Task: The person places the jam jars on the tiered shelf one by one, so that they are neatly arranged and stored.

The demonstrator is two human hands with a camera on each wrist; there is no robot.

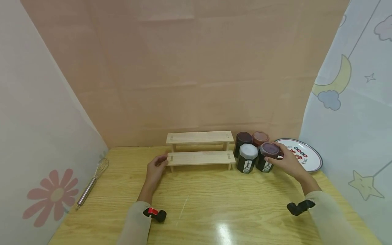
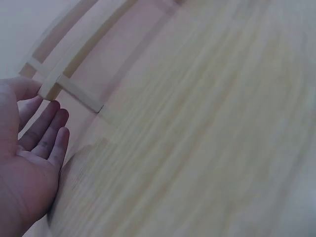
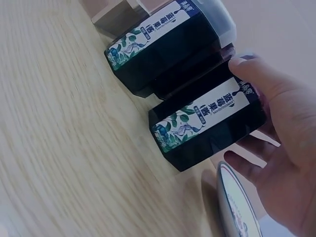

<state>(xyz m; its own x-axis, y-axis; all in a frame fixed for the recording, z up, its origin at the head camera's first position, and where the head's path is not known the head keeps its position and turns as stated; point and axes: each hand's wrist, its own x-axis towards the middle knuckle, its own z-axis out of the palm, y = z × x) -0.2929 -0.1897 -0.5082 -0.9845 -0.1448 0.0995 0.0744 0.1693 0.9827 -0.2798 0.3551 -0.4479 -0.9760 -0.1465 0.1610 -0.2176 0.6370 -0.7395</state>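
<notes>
One whisk [image 1: 90, 188] lies at the left edge of the table [image 1: 214, 194]. The left hand [image 1: 155, 167] pinches the left end of a two-tier wooden stand [image 1: 200, 158], lower tier. Just right stand four lidded jars [image 1: 247, 158], two by two. The right hand [image 1: 289, 163] grips the purple-lidded front right jar [image 3: 207, 116] near its top. Rightmost: a white plate [image 1: 310, 163].

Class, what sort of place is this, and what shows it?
Probably a makeshift booth for staged tabletop recordings: a wood-grained table closed in by a creased, plain backdrop and, at both sides, pale printed sheets.
</notes>
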